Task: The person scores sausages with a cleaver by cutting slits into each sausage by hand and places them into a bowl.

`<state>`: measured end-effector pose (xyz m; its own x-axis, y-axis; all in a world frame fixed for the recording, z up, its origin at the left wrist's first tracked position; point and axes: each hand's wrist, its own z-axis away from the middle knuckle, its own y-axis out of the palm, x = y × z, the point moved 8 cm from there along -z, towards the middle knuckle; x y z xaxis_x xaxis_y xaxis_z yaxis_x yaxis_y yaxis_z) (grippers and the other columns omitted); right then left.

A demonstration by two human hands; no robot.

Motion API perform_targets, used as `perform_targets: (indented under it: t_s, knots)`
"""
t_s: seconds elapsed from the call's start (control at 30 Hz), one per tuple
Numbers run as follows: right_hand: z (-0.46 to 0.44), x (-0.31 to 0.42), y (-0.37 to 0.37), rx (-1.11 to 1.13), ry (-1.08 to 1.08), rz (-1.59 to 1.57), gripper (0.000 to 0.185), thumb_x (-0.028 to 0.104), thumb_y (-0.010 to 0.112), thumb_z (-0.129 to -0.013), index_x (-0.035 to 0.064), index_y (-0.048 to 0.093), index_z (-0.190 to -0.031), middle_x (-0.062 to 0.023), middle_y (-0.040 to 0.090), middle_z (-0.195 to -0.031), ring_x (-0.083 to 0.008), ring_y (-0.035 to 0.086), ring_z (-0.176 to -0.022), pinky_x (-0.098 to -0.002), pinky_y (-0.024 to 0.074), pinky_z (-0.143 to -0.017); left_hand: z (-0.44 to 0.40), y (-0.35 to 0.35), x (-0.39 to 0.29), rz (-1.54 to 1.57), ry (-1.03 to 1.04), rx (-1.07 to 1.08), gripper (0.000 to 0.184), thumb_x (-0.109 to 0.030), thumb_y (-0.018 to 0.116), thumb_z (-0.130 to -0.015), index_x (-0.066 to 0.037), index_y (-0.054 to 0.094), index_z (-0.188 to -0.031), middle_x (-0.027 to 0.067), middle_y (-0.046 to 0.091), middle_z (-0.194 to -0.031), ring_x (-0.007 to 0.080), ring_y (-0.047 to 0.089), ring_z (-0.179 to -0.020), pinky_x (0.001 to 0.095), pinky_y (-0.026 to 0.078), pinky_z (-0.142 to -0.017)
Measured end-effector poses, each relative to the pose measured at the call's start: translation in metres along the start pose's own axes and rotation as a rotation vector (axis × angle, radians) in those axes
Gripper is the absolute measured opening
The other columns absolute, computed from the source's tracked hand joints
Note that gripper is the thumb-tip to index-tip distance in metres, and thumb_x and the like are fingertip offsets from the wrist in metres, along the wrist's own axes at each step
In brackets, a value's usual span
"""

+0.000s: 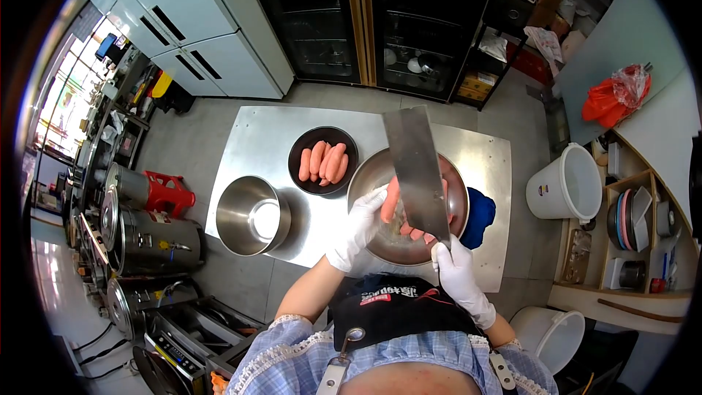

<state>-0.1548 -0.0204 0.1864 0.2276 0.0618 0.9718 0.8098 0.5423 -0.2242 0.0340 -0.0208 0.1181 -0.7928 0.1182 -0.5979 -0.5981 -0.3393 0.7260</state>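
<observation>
A wide metal bowl [358,189] stands on the steel table with cut pink sausage pieces [416,233] inside. My gloved left hand [360,221] is closed on a sausage [390,200] over the bowl's left side. In my gloved right hand [456,271] is the handle of a large cleaver [415,168]; its broad blade points away from me and hides part of the bowl. Several whole sausages [322,162] lie in a black bowl [323,131] behind and to the left. An empty steel pot [232,233] stands at the table's left.
A blue cloth [477,218] lies right of the metal bowl on the steel table [491,154]. White buckets [542,189] and a shelf with dishes [621,219] are on the right. Large steel pots [161,245] and a red stool [167,192] stand left; fridges [175,11] are behind.
</observation>
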Motion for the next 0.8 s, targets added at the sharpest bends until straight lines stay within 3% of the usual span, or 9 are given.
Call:
perform_targets:
  t_s: [0.13,0.23,0.3,0.47,0.57,0.67,0.8]
  knots:
    - [0.0,0.005,-0.01,-0.012,-0.017,-0.002,0.019,0.007,0.04,-0.1,-0.0012,0.056,-0.108,0.0006,0.05,-0.067,-0.007,0.046,-0.057,-0.0233,0.0406,-0.053,0.002,-0.005,-0.013,-0.008,0.02,-0.023,0.033,-0.018,0.052,-0.099,0.001,0.058,-0.125,0.0061,0.067,-0.103,0.0135,0.061,-0.089,0.0258,0.047,-0.083]
    - [0.002,-0.004,-0.01,-0.013,0.018,0.014,0.02,0.007,0.041,-0.099,-0.0011,0.055,-0.111,0.0008,0.05,-0.067,-0.007,0.046,-0.057,-0.0235,0.0407,-0.053,-0.007,-0.031,-0.014,-0.233,0.043,-0.037,0.037,-0.021,0.058,-0.096,0.001,0.058,-0.126,0.0048,0.067,-0.1,0.0124,0.06,-0.087,0.0243,0.047,-0.081]
    - [0.004,-0.005,-0.009,-0.019,0.047,-0.001,0.017,0.007,0.045,-0.097,-0.0014,0.056,-0.107,-0.0011,0.051,-0.066,-0.0093,0.047,-0.056,-0.0259,0.0416,-0.053,-0.004,-0.037,-0.024,-0.491,0.102,-0.164,0.041,-0.025,0.063,-0.093,0.002,0.059,-0.124,0.0041,0.068,-0.097,0.0117,0.06,-0.085,0.0234,0.047,-0.079]
    - [0.008,-0.014,-0.006,-0.013,0.079,-0.011,0.014,0.007,0.051,-0.094,-0.0018,0.057,-0.102,-0.0039,0.052,-0.064,-0.0124,0.049,-0.056,-0.0296,0.043,-0.053,-0.004,-0.047,-0.022,-0.183,0.024,-0.114,0.043,-0.021,0.064,-0.092,0.003,0.055,-0.128,0.0071,0.063,-0.116,0.0124,0.06,-0.096,0.0242,0.047,-0.081]
    - [0.008,-0.013,-0.005,0.004,0.066,0.04,0.014,0.007,0.052,-0.093,-0.0023,0.057,-0.102,-0.0043,0.052,-0.063,-0.0126,0.05,-0.055,-0.0304,0.043,-0.053,0.0,-0.043,-0.034,-0.144,0.134,-0.151,0.046,-0.018,0.063,-0.092,0.004,0.051,-0.131,0.0086,0.057,-0.126,0.0151,0.058,-0.103,0.0247,0.047,-0.084]
    - [0.009,-0.02,-0.004,0.019,0.097,0.027,0.014,0.008,0.052,-0.093,-0.0031,0.056,-0.1,-0.0059,0.053,-0.063,-0.0147,0.051,-0.055,-0.0318,0.0438,-0.053,0.014,-0.032,-0.061,-0.532,0.325,-0.253,0.056,-0.014,0.063,-0.09,0.001,0.039,-0.138,0.0081,0.051,-0.132,0.0162,0.051,-0.117,0.0266,0.039,-0.097]
    - [0.01,-0.025,-0.002,0.039,0.042,0.094,0.015,0.01,0.054,-0.092,-0.0038,0.055,-0.099,-0.0152,0.055,-0.065,-0.03,0.055,-0.057,-0.0387,0.0448,-0.056,0.013,-0.05,-0.067,-0.845,0.48,-0.33,0.062,-0.012,0.063,-0.089,-0.001,0.033,-0.142,0.0076,0.048,-0.135,0.0168,0.047,-0.124,0.0277,0.034,-0.105]
